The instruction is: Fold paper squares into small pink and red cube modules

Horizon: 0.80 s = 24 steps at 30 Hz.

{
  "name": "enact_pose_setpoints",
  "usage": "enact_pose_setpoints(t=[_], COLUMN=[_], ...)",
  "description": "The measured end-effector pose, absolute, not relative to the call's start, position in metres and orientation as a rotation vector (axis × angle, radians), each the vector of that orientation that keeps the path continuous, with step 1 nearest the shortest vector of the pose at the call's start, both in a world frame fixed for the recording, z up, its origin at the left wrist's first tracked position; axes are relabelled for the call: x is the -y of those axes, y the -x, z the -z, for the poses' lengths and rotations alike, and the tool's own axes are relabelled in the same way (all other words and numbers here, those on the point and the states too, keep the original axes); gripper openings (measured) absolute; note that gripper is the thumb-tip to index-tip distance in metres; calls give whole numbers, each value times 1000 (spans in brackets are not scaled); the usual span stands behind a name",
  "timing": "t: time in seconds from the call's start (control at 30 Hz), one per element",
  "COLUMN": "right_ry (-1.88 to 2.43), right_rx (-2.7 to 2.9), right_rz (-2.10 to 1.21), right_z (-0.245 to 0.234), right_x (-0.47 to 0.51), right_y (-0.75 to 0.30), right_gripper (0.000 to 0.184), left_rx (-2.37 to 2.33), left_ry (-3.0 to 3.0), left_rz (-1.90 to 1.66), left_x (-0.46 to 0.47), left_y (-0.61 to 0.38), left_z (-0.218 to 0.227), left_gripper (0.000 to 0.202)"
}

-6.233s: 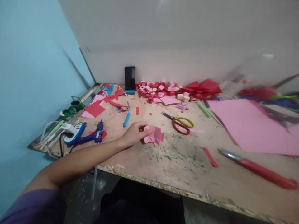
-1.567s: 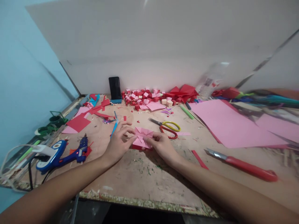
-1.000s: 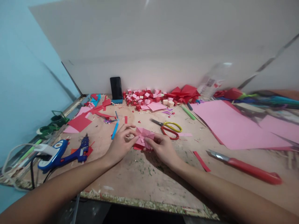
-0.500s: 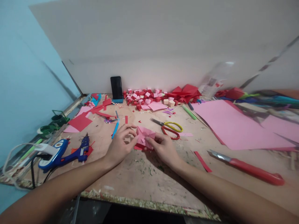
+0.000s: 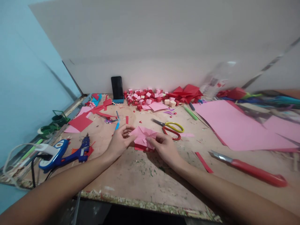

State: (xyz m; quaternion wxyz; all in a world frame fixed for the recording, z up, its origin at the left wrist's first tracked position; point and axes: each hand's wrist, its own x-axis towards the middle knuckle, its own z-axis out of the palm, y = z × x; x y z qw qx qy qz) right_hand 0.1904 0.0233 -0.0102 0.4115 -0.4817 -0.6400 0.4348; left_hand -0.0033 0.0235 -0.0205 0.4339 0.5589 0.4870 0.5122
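Between my hands is a small pink sheet of paper (image 5: 142,134), creased and partly folded, with a little cut flap near its middle. My left hand (image 5: 120,139) pinches its left edge between thumb and fingers. At the right edge, the thumb and fingers of my right hand (image 5: 165,147) are closed on the same paper. A red piece of paper (image 5: 143,148) shows just beneath it, partly covered. Scissors (image 5: 170,127) with yellow and red handles lie just beyond my right hand. A blue pen-like stick (image 5: 117,124) lies behind my left hand.
A red-handled knife (image 5: 253,170) and a red paper strip (image 5: 203,162) lie right. Large pink sheets (image 5: 239,128) cover the right side. Small folded paper cubes (image 5: 147,97) are heaped behind, beside a phone (image 5: 117,87). A blue glue gun (image 5: 79,151) lies left.
My left hand has shifted slightly left, and the pink paper has spread wider and flatter between my hands. My right hand has kept its grip nearly in place.
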Motion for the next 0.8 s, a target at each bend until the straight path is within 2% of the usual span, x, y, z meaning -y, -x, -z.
enact_pose_setpoints(t=[0.17,0.37,0.57,0.67,0.8], right_ry=[1144,1112,1201,1147,1159], right_rx=[1689,1594,1459,1574,1753], right_rz=[-1149,-1194,-997,-841,-807], right_z=[13,9,11,9,5], right_x=[-24,-24,-21,-15,-12], right_y=[-193,-191,-192,-194,-194], right_gripper=[35,20,19,18,23], left_rx=[-1119,-1195,-1327,-1325,-1251], left_ry=[-1451,-1390,-1378,-1397,-1390], left_rz=[-1067,-1150,-1243,-1272,-1260], left_x=[-20,-22,-22,-21,-20], left_y=[0,1,2,3,3], left_z=[22,17,8,9,14], left_gripper=[28,24,19,17,20])
